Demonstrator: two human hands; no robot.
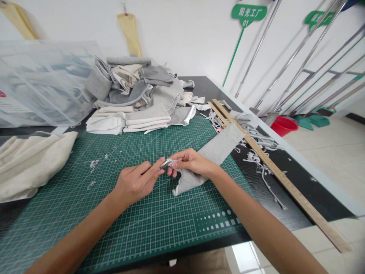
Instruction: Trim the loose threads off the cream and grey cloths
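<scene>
Over the green cutting mat, my left hand (138, 180) is closed, its fingers around a small silver blade-like tool (164, 164). Most of that tool is hidden, so its exact kind does not show. The tool's tip meets the edge of a grey fabric strip (219, 146) at my right fingertips. My right hand (191, 161) pinches this edge between thumb and fingers. From there the strip runs to the upper right across the mat, and its near corner, with a pale curled edge, hangs below my right hand.
The green cutting mat (119, 224) covers much of the black table. Grey and cream fabric pieces (137, 95) are piled at the back, beside a translucent bin (42, 83). Cream cloth (31, 163) lies left. Wooden rulers (273, 167) and thread scraps (265, 179) lie right; one ruler overhangs the edge.
</scene>
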